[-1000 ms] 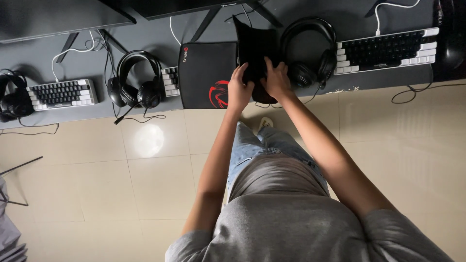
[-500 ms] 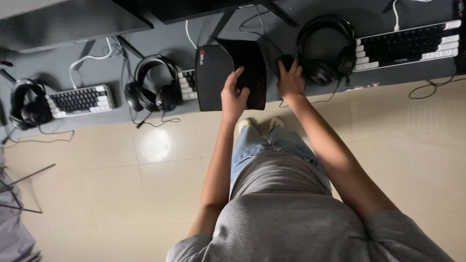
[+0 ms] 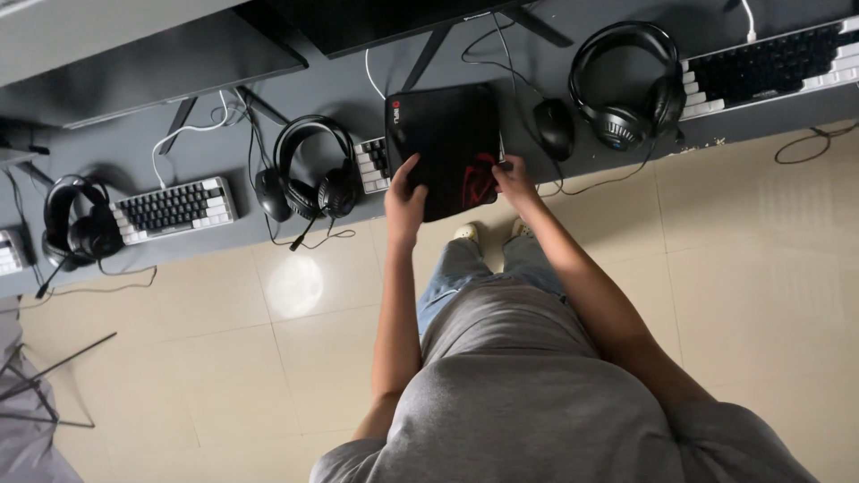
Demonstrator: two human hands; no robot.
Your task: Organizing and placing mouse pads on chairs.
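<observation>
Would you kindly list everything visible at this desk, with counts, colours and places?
mouse pad: one, black with a red design, at the desk's front edge, overlying a keyboard.
headsets: three, black; one far left, one left of the pad, one right of it.
keyboards: four, black and white keys; one at the left edge, barely seen, one left, one mostly under the pad, one far right.
mice: two, black; one beside the middle headset, one right of the pad.
monitors: two, dark, at the back.
desk: one, grey.
floor: cream tiles.
left hand: on the pad's left front part.
right hand: at the pad's right front corner.
</observation>
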